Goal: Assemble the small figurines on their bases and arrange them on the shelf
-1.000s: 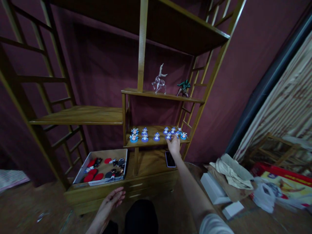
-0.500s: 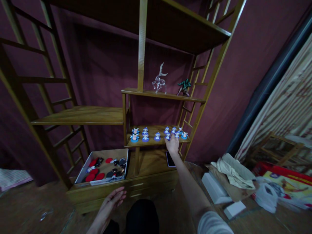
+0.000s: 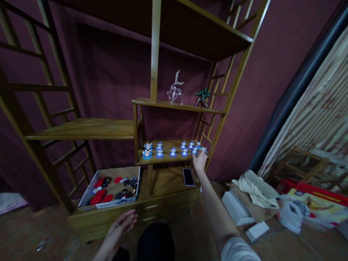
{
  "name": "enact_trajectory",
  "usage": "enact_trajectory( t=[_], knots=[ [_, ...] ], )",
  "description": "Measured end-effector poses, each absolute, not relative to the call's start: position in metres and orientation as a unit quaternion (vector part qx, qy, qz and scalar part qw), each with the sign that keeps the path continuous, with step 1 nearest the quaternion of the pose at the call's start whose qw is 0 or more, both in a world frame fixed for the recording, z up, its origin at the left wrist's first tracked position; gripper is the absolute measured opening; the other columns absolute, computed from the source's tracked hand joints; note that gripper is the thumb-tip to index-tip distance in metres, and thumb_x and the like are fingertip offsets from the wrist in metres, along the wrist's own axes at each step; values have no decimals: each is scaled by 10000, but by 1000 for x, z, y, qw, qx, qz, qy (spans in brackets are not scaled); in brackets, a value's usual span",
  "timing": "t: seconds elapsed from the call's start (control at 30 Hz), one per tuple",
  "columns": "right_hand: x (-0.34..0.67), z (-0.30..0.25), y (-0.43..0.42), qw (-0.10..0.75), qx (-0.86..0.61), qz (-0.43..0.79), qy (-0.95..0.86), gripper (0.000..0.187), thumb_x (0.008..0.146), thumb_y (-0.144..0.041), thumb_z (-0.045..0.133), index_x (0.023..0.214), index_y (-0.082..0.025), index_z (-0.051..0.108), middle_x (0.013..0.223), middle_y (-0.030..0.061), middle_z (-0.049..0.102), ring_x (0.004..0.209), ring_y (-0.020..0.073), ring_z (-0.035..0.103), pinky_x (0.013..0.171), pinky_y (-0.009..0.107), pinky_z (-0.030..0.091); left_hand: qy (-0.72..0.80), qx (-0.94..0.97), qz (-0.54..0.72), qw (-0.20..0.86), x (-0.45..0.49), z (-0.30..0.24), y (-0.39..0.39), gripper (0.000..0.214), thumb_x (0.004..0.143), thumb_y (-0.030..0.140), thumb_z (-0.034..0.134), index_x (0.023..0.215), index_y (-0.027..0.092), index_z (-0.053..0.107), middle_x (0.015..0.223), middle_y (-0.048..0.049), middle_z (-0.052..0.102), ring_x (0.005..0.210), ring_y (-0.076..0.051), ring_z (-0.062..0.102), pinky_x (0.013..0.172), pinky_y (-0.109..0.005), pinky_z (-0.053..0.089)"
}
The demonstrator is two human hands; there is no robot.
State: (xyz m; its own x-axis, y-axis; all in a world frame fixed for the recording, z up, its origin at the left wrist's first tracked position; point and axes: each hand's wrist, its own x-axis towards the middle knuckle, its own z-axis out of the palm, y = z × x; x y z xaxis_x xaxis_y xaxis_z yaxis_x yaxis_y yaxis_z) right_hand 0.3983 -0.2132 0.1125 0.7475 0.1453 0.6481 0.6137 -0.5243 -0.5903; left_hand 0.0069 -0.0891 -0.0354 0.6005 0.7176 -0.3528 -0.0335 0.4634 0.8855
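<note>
Several small figurines on round bases stand in two loose rows on a low wooden shelf [image 3: 165, 159]. Most have purple bases, such as the purple figurine [image 3: 173, 152] in the middle; others are blue, like the blue figurine [image 3: 147, 154] at the left end. At the shelf's right end my right hand [image 3: 200, 160] has its fingers bent around a small figurine [image 3: 194, 150], partly covering it and its neighbours. Down in front of the cabinet, my left hand [image 3: 123, 223] hangs with loosely bent fingers and nothing in it.
A shallow open box [image 3: 112, 206] with red and black round pieces sits at lower left. A phone [image 3: 188, 177] lies under the figurine shelf. Above are a clear deer ornament [image 3: 175, 90] and a green figure [image 3: 202, 98]. White boxes [image 3: 236, 208] and a cloth [image 3: 257, 188] lie at right.
My right hand has moved right along the figurine row, uncovering a purple figurine and the phone below. My left hand keeps its pose. The view has shifted slightly.
</note>
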Motion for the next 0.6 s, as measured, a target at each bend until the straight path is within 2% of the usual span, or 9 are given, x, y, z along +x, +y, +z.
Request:
enact_trajectory(
  t=[0.3,0.6],
  knots=[
    [400,117,-202,383,-867,-252,-193,384,727,-311,515,1042,-93,539,995,180,626,931,320,516,812,399,349,387,459,244,762,11,-27,-96,490,497,350,797,928,161,660,922,-108,700,799,-197,655,668,-251,484],
    [398,112,-204,412,-851,-255,-200,384,713,-317,511,1039,-114,528,1011,160,619,925,310,506,804,390,361,387,466,250,756,10,-28,-95,504,495,368,790,933,158,657,935,-133,695,846,-249,658,701,-309,505]
  ],
)
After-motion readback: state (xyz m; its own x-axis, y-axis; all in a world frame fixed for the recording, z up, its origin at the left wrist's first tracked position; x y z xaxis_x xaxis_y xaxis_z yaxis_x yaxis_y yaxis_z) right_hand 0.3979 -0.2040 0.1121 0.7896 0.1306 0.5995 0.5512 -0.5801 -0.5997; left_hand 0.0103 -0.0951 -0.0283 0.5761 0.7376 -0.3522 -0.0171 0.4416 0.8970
